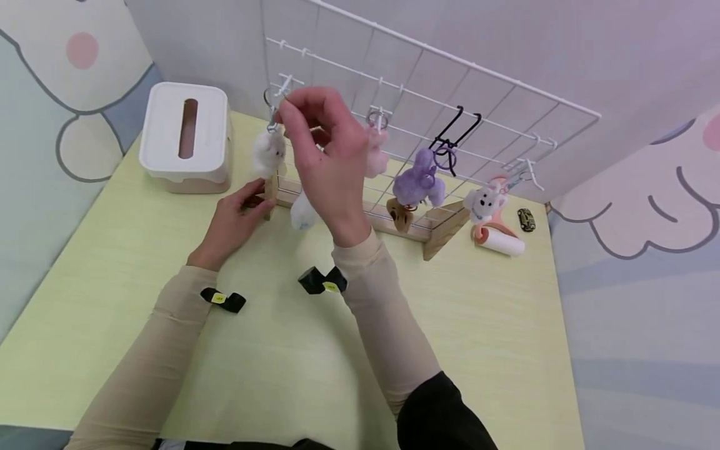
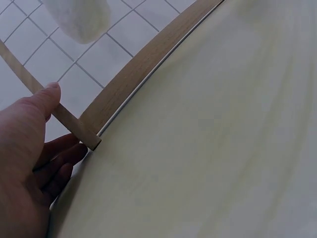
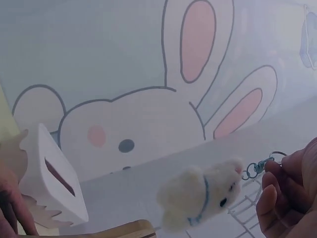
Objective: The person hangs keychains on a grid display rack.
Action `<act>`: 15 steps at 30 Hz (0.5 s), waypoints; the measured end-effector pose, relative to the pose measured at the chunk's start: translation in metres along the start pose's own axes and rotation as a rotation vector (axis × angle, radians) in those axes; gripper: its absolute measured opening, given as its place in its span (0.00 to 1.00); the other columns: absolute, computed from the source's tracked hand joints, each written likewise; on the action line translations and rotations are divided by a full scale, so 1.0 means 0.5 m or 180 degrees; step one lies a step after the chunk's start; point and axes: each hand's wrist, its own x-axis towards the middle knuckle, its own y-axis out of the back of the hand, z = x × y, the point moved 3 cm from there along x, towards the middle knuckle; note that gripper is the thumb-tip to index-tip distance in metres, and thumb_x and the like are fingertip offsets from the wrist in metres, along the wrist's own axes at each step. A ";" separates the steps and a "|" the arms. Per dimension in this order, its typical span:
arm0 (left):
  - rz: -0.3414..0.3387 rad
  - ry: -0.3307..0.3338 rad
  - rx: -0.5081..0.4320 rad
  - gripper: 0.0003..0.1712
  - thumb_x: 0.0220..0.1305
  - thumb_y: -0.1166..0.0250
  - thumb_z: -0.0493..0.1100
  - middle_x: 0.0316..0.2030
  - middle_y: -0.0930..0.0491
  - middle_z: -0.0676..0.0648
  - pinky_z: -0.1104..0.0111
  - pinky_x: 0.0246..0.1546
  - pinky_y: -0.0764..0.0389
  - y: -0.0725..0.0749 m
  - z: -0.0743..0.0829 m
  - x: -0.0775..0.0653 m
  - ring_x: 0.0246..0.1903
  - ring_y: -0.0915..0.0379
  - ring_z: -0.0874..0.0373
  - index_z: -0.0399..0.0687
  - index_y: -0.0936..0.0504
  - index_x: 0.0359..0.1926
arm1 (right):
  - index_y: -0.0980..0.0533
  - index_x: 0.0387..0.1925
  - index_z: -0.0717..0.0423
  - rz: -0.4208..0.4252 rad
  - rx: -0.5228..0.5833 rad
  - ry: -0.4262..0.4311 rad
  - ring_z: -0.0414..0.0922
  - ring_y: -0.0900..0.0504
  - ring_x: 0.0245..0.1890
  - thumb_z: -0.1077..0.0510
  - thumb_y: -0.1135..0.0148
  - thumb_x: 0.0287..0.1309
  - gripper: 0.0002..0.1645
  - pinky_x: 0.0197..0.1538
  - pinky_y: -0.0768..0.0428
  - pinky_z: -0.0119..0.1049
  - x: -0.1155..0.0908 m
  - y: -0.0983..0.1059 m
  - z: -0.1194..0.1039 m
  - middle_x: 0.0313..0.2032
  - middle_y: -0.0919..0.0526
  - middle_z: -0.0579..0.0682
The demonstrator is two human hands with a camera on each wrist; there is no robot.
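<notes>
My right hand (image 1: 332, 150) is raised at the left end of a white wire rack (image 1: 419, 47). Its thumb and fingertips pinch the metal clasp (image 3: 264, 164) of a white plush keychain (image 1: 267, 153). In the right wrist view that plush (image 3: 198, 196) dangles from the clasp and wears a blue neck cord. A white hook (image 1: 285, 84) lies close to the keychain's ring; whether the ring sits on it I cannot tell. Lower down, my left hand (image 1: 236, 215) grips the rack's left wooden foot (image 2: 69, 121) between thumb and fingers.
Along the rack hang a pink plush (image 1: 375, 153), a purple plush (image 1: 419, 181) and a white plush dog (image 1: 485, 201). At left stands a white tissue box (image 1: 208, 134). A lint roller (image 1: 500, 242) and a toy car (image 1: 526, 220) lie at right.
</notes>
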 end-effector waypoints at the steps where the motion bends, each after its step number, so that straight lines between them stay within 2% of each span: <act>1: -0.0011 0.0009 0.0001 0.34 0.77 0.37 0.58 0.64 0.20 0.43 0.80 0.47 0.25 0.000 0.000 0.000 0.57 0.22 0.50 0.61 0.30 0.79 | 0.22 0.41 0.71 0.0038 0.0012 -0.0080 0.46 0.18 0.31 0.68 0.38 0.71 0.05 0.35 0.19 0.33 0.002 -0.001 0.003 0.35 0.14 0.61; 5: -0.0025 0.0028 -0.0039 0.33 0.77 0.37 0.58 0.64 0.20 0.44 0.79 0.46 0.25 -0.001 0.002 0.000 0.56 0.22 0.51 0.63 0.29 0.78 | 0.21 0.41 0.70 0.0159 0.0050 -0.0514 0.44 0.19 0.31 0.68 0.38 0.71 0.04 0.33 0.18 0.35 -0.002 -0.009 0.023 0.34 0.14 0.59; 9: -0.0013 0.0040 -0.0101 0.33 0.77 0.36 0.57 0.64 0.20 0.44 0.80 0.45 0.24 -0.002 0.003 0.001 0.55 0.22 0.52 0.60 0.29 0.78 | 0.20 0.40 0.69 0.0134 -0.0027 -0.0743 0.50 0.18 0.29 0.68 0.37 0.71 0.04 0.29 0.17 0.38 -0.025 -0.016 0.046 0.33 0.14 0.58; 12: -0.0012 0.0067 -0.0105 0.34 0.77 0.36 0.58 0.65 0.20 0.45 0.81 0.45 0.24 -0.002 0.004 0.000 0.55 0.22 0.52 0.59 0.30 0.79 | 0.20 0.40 0.68 0.0077 -0.0112 -0.0778 0.51 0.18 0.29 0.67 0.37 0.71 0.05 0.28 0.17 0.38 -0.047 -0.017 0.057 0.32 0.14 0.58; 15: 0.0012 0.0077 -0.0102 0.34 0.76 0.36 0.59 0.65 0.20 0.45 0.81 0.45 0.24 -0.001 0.003 -0.001 0.54 0.22 0.53 0.60 0.29 0.78 | 0.19 0.40 0.68 0.0016 -0.0204 -0.0658 0.47 0.18 0.29 0.67 0.36 0.71 0.04 0.30 0.18 0.34 -0.070 -0.014 0.059 0.31 0.15 0.58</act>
